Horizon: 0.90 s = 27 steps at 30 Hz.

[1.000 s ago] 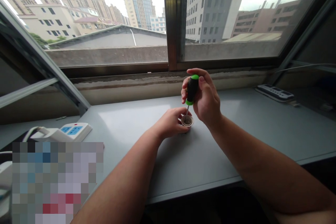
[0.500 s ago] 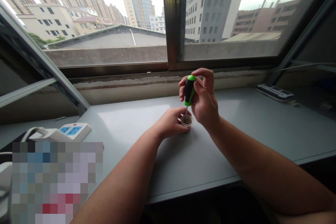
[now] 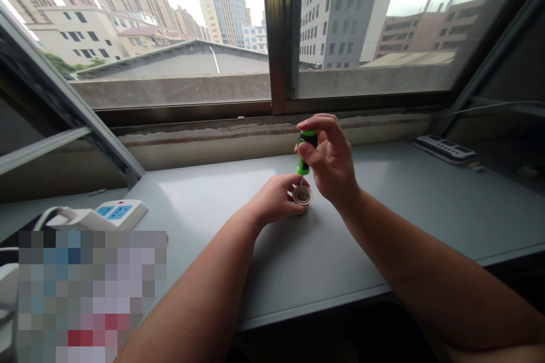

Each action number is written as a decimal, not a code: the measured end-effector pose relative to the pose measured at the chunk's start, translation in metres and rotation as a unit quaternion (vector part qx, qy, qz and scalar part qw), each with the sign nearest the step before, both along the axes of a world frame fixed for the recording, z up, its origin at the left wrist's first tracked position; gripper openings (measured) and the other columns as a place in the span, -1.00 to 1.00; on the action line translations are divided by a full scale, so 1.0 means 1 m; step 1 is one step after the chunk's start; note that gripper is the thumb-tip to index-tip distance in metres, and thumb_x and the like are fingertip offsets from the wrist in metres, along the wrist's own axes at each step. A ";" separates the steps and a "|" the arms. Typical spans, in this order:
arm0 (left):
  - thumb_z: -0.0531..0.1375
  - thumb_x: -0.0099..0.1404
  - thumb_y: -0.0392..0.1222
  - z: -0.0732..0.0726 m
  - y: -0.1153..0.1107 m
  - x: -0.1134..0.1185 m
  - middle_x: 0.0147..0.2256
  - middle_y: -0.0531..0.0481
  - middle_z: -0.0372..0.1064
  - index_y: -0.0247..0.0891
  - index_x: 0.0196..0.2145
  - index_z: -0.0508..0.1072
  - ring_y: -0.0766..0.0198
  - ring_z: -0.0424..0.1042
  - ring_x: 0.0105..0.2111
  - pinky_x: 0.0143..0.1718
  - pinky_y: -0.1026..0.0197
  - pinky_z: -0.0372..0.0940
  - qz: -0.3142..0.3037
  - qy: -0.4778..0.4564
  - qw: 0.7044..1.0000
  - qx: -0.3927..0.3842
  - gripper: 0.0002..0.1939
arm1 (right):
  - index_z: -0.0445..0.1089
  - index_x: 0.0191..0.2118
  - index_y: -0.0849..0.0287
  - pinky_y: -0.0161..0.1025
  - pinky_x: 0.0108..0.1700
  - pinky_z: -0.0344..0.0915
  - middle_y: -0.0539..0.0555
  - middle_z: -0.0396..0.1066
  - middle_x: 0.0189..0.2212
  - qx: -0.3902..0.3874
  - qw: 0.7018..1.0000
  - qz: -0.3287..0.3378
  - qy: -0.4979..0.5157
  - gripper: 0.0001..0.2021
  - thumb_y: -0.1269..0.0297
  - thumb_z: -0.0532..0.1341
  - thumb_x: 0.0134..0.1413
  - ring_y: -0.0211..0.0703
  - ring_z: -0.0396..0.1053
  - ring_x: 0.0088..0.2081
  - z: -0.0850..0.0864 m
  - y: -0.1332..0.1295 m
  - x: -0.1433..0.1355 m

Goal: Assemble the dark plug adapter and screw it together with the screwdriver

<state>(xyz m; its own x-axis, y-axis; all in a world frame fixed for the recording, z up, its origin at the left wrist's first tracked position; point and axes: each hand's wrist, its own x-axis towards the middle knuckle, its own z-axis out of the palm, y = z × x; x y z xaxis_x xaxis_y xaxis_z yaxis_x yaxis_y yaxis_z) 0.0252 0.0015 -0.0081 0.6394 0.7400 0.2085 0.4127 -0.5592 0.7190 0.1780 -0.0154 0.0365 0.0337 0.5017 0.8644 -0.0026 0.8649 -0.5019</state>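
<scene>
Two hands are seen in the head view; the cup (image 3: 302, 197) is held in the curled fingers of the left hand (image 3: 275, 199); the driver (image 3: 303, 168) is gripped, fingers nearly closed, by the right hand (image 3: 338, 173), shaft in the cup; it is best kept aligned, pressed steadily; the desk (image 3: 426, 210) is lit by a window (image 3: 279, 39).

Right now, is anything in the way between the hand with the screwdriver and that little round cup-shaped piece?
Nothing visible blocks it. The screwdriver in the right hand angles down to the open mouth of the cup-shaped piece. The left hand holds the piece by its side, leaving that mouth uncovered.
</scene>
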 end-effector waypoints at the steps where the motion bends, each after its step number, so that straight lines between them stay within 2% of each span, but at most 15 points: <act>1: 0.31 0.06 -0.30 0.000 0.000 0.000 -0.31 0.02 0.54 -0.23 -0.20 0.54 0.26 0.49 -0.36 -0.28 0.22 0.41 -0.001 -0.001 1.000 -0.001 -0.71 | 0.43 -0.07 0.01 -0.20 -0.18 0.46 0.05 0.34 -0.12 0.015 1.000 -0.014 0.006 -0.79 0.11 0.30 0.22 -0.17 0.40 -0.17 0.001 -0.001 0.000; 2: 0.31 0.06 -0.30 0.000 0.000 0.000 -0.30 0.02 0.54 -0.23 -0.20 0.54 0.26 0.49 -0.36 -0.28 0.22 0.41 -0.002 -0.001 1.000 -0.002 -0.71 | 0.45 -0.10 0.02 -0.20 -0.20 0.45 0.04 0.37 -0.17 0.026 0.999 -0.013 0.023 -0.81 0.14 0.32 0.21 -0.19 0.40 -0.22 0.001 -0.002 0.000; 4: 0.31 0.06 -0.30 0.001 -0.001 0.000 -0.30 0.02 0.54 -0.23 -0.20 0.54 0.26 0.50 -0.35 -0.27 0.22 0.41 0.001 -0.001 1.000 -0.003 -0.71 | 0.47 -0.11 0.04 -0.16 -0.19 0.46 0.04 0.43 -0.25 0.022 0.998 0.021 0.053 -0.85 0.15 0.24 0.29 -0.18 0.44 -0.27 0.002 -0.003 -0.001; 7: 0.32 0.05 -0.30 0.002 -0.002 0.000 -0.28 0.02 0.54 -0.21 -0.18 0.54 0.25 0.50 -0.34 -0.27 0.22 0.42 0.008 0.002 1.000 -0.002 -0.68 | 0.46 -0.12 0.06 -0.04 -0.13 0.50 0.09 0.47 -0.22 0.003 0.995 0.061 0.077 -0.74 0.08 0.08 0.39 -0.07 0.49 -0.20 0.002 -0.004 -0.001; 10: 0.31 0.06 -0.30 0.001 -0.002 0.000 -0.28 0.02 0.54 -0.22 -0.17 0.54 0.25 0.50 -0.34 -0.28 0.22 0.41 0.004 0.002 1.000 -0.004 -0.68 | 0.48 -0.15 0.05 -0.10 -0.16 0.50 0.10 0.40 -0.13 0.015 0.999 0.011 0.049 -0.79 0.06 0.25 0.25 -0.06 0.44 -0.13 0.001 -0.005 0.000; 12: 0.31 0.07 -0.30 0.001 -0.001 0.000 -0.30 0.02 0.54 -0.22 -0.16 0.54 0.25 0.49 -0.35 -0.28 0.22 0.40 0.001 0.005 1.000 -0.004 -0.68 | 0.48 -0.09 0.02 -0.15 -0.22 0.49 0.08 0.37 -0.13 0.006 1.000 -0.003 0.019 -0.76 0.10 0.35 0.15 -0.11 0.43 -0.17 0.001 -0.005 0.001; 14: 0.31 0.07 -0.29 0.002 -0.001 0.000 -0.29 0.02 0.53 -0.21 -0.15 0.53 0.25 0.49 -0.35 -0.28 0.21 0.40 0.002 0.006 1.000 -0.002 -0.68 | 0.46 0.01 0.00 -0.14 -0.22 0.50 0.06 0.41 -0.17 -0.023 0.999 0.041 0.014 -0.72 0.11 0.29 0.22 -0.15 0.44 -0.23 0.001 -0.005 0.002; 16: 0.31 0.07 -0.29 0.002 -0.001 0.000 -0.26 0.03 0.53 -0.19 -0.17 0.53 0.25 0.49 -0.33 -0.27 0.21 0.39 0.002 0.010 1.000 -0.003 -0.68 | 0.44 0.06 0.01 -0.14 -0.28 0.50 0.06 0.45 -0.22 -0.041 0.993 0.099 0.051 -0.71 0.12 0.15 0.30 -0.16 0.46 -0.31 0.001 -0.006 0.003; 18: 0.32 0.06 -0.29 0.004 -0.002 0.000 -0.26 0.04 0.53 -0.18 -0.17 0.53 0.25 0.48 -0.31 -0.27 0.22 0.38 0.002 0.015 1.000 0.000 -0.68 | 0.44 0.01 0.02 -0.21 -0.41 0.44 0.06 0.45 -0.26 -0.037 0.984 0.128 0.115 -0.73 0.15 0.11 0.30 -0.19 0.43 -0.39 0.004 -0.006 0.006; 21: 0.32 0.05 -0.31 0.005 -0.003 0.000 -0.28 0.06 0.49 -0.17 -0.19 0.52 0.27 0.44 -0.33 -0.31 0.25 0.34 0.001 0.029 0.999 0.020 -0.68 | 0.42 -0.07 0.02 -0.31 -0.57 0.27 0.04 0.42 -0.32 -0.030 0.975 0.132 0.176 -0.80 0.18 0.13 0.25 -0.24 0.34 -0.48 0.011 -0.007 0.011; 27: 0.32 0.00 -0.36 0.003 -0.004 0.000 -0.28 0.10 0.39 -0.18 -0.28 0.42 0.32 0.34 -0.36 -0.36 0.29 0.25 -0.012 0.029 0.998 0.059 -0.71 | 0.41 -0.20 0.08 -0.37 -0.63 0.14 0.00 0.37 -0.44 -0.056 0.974 0.152 0.157 -0.85 0.25 0.11 0.21 -0.28 0.25 -0.56 0.008 -0.015 0.008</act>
<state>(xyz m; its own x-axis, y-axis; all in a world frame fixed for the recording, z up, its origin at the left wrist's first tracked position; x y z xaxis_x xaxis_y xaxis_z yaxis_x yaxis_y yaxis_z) 0.0256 -0.0023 -0.0056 0.6706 0.6964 0.2558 0.4372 -0.6495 0.6221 0.1860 -0.0302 0.0445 0.1231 0.6208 0.7742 -0.4182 0.7400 -0.5269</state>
